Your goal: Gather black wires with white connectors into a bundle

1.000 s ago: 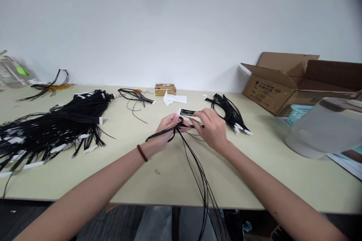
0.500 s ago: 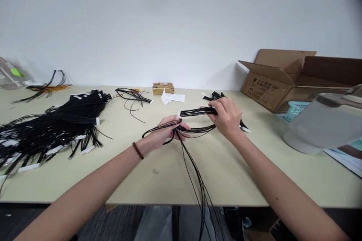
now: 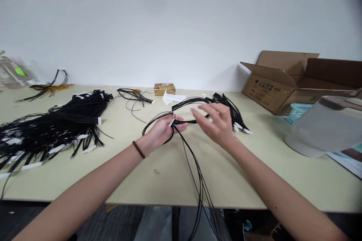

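Note:
My left hand (image 3: 162, 131) grips a black wire harness (image 3: 195, 160) by a white connector (image 3: 171, 122) near its fingertips. The harness wires loop around the wrist side of that hand, arc to the right, and trail down over the table's front edge. My right hand (image 3: 216, 123) is raised just right of the harness, fingers spread and a little blurred, with nothing between them. Behind it lies a small bundle of black wires with white connectors (image 3: 230, 111); the harness's far wires run toward this bundle, and I cannot tell whether they join.
A large pile of black wire harnesses (image 3: 70, 120) covers the table's left side. At the back are loose wires (image 3: 135, 96), a gold box (image 3: 164, 89) and white paper (image 3: 174, 98). An open cardboard box (image 3: 271, 86), a teal basket (image 3: 296, 113) and a grey translucent pitcher (image 3: 313, 131) stand right.
My right hand has let go of the upper wires and opened, dropping slightly. Those wires now arc behind it, and the bundle on the right shows more fully.

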Demonstrator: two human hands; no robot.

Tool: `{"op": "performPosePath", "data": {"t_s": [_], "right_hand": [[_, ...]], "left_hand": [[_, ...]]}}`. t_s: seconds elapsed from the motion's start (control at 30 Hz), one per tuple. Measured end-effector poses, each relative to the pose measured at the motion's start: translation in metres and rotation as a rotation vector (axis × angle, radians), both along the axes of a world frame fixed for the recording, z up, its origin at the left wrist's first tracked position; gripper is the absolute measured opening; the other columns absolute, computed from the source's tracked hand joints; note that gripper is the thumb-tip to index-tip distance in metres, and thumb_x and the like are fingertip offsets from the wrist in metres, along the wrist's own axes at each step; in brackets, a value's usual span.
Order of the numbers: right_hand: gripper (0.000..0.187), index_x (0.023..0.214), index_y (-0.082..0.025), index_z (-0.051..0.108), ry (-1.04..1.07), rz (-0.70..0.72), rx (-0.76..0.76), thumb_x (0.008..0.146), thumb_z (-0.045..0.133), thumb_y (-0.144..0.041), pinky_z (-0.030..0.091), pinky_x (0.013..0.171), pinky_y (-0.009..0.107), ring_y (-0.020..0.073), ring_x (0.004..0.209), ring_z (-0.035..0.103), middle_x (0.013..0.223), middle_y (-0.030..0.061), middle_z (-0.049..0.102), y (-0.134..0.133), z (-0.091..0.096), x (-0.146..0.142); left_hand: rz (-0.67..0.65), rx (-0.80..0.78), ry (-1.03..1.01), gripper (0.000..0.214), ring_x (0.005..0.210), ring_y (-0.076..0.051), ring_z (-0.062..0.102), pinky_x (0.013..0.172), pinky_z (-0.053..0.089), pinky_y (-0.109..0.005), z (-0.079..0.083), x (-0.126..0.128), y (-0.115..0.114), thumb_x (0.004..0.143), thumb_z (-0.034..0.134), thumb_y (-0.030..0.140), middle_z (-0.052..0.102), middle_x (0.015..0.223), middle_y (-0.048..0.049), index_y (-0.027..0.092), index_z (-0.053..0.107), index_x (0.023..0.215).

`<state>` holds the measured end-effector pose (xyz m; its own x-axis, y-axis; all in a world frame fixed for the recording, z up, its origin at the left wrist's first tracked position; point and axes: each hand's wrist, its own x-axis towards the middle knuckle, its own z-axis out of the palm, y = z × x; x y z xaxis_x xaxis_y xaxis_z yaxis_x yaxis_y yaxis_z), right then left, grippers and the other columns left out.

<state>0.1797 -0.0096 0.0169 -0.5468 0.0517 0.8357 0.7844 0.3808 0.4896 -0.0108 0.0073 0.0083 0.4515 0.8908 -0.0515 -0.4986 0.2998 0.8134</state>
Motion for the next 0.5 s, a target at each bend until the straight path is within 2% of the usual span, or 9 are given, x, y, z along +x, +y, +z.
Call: {"op": "performPosePath", "data": {"t_s": [0.1,0.17,0.3,0.5], "right_hand": [[0.021,0.100,-0.024,0.055,-0.184,0.166,-0.070,0.082,0.054,-0.013,0.037,0.087,0.030,0.0116,0.095,0.047,0.093,-0.0009,0.062,-0.004,-0.007,-0.014],[0.017,0.096,-0.022,0.055,-0.214,0.208,-0.125,0.083,0.053,-0.012,0.037,0.086,0.028,0.0097,0.094,0.049,0.089,-0.0022,0.063,-0.004,-0.013,-0.020],[0.013,0.093,-0.022,0.055,-0.153,0.170,-0.163,0.084,0.052,-0.012,0.037,0.081,0.029,0.0095,0.089,0.050,0.086,-0.0025,0.063,-0.003,-0.020,-0.024],[0.013,0.090,-0.022,0.054,-0.078,0.144,-0.089,0.082,0.054,-0.012,0.035,0.077,0.029,0.0108,0.088,0.049,0.085,-0.0014,0.062,-0.003,-0.022,-0.024]], "left_hand": [[0.038,-0.003,-0.022,0.013,0.067,-0.011,0.060,0.075,0.047,-0.031,0.002,0.000,0.001,0.081,0.045,0.010,0.060,0.076,-0.0023,0.015,0.048,0.069],[0.028,-0.001,-0.027,0.014,0.065,-0.010,0.057,0.069,0.045,-0.027,0.003,0.001,0.000,0.080,0.045,0.010,0.059,0.074,-0.0016,0.015,0.048,0.068],[-0.047,0.005,-0.042,0.012,0.065,-0.010,0.054,0.064,0.042,-0.024,0.004,0.002,-0.004,0.080,0.047,0.013,0.057,0.072,-0.0013,0.016,0.049,0.068],[-0.132,0.044,-0.073,0.012,0.066,-0.010,0.053,0.067,0.042,-0.025,0.002,0.003,-0.005,0.081,0.046,0.016,0.055,0.073,-0.0005,0.017,0.050,0.070]]}}
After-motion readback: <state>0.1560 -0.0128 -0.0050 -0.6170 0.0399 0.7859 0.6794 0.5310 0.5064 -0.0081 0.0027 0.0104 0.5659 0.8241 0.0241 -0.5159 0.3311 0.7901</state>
